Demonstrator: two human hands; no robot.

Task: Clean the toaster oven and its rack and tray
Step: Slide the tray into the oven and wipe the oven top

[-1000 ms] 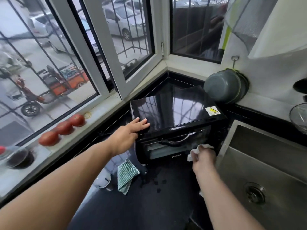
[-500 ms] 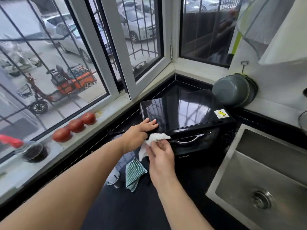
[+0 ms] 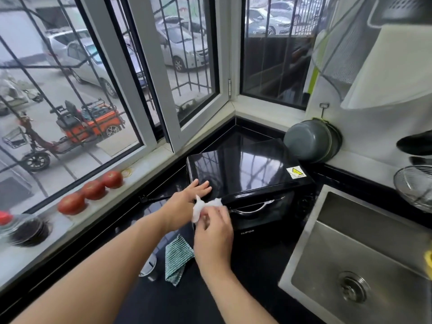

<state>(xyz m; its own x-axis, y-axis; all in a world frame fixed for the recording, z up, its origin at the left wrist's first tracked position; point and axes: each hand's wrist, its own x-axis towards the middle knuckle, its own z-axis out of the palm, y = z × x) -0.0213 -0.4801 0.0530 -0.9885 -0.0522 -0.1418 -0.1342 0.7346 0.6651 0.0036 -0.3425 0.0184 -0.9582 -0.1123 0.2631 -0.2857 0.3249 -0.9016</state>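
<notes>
— Where is the toaster oven (image 3: 247, 174), and which way does it point?

— It stands on the black surface (image 3: 257, 277) in the corner under the windows. Its long axis runs left to right, slightly skewed, and its door with the curved metal handle (image 3: 253, 208) faces toward the person and a little to the right. The glossy top reflects the window bars, and a yellow warning sticker (image 3: 295, 172) sits at its right rear corner.

— What are the hands doing?

— The left hand (image 3: 184, 202) lies flat on the near left corner of the oven top, fingers (image 3: 203, 184) straight and together, holding nothing. The right hand (image 3: 212, 232) is just beside it, almost touching, its fingers curled around a crumpled white wipe (image 3: 205, 206) that it pinches against the front upper edge of the oven, at the left end of the door.

— What lies near those fingers?

— Below the right hand, on the surface, lies a green striped cloth (image 3: 177, 258), folded and apart from the oven. Just left of the cloth is a small round metal thing (image 3: 148, 268), partly hidden by the left forearm; I cannot tell what it is. Well to the right of both hands is a steel sink (image 3: 350, 253). Far left of the fingers, three tomatoes (image 3: 93, 189) sit in a row on the window sill (image 3: 46, 232). Beyond the oven, a grey pot (image 3: 311, 141) hangs on the wall from a hook.
</notes>
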